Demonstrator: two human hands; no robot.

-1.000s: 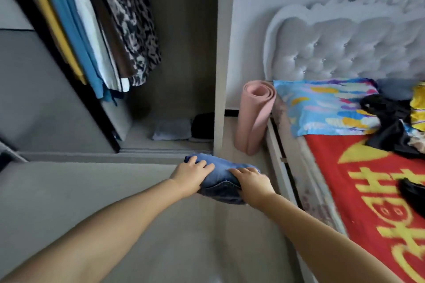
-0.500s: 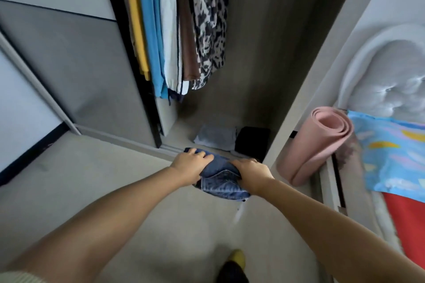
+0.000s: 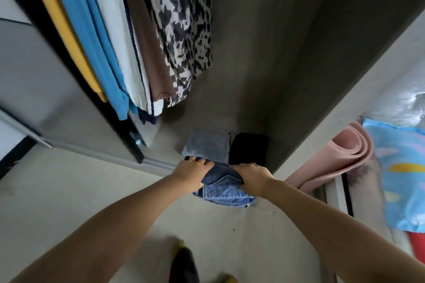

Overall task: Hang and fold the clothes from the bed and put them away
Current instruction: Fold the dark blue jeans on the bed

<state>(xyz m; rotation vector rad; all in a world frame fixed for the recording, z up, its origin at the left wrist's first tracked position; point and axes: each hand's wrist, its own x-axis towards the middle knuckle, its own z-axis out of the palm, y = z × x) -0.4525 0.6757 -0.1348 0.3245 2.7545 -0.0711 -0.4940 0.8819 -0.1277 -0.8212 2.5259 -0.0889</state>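
Nearest to us, a dark shoe with a yellow edge shows blurred on the pale floor; we cannot make out more of it. Ahead of it we hold the folded jeans between both hands, just in front of the wardrobe opening and above the floor. Our left hand curls its fingers over the jeans' left top edge, and our right hand grips the right side the same way. Just beyond the jeans, on the wardrobe's bottom, lie a folded grey garment and a folded black garment side by side. Above them hang a leopard-print garment, a brown one, a white one, a blue one and a yellow one. Right of the wardrobe leans a rolled pink mat, beside a blue patterned pillow.
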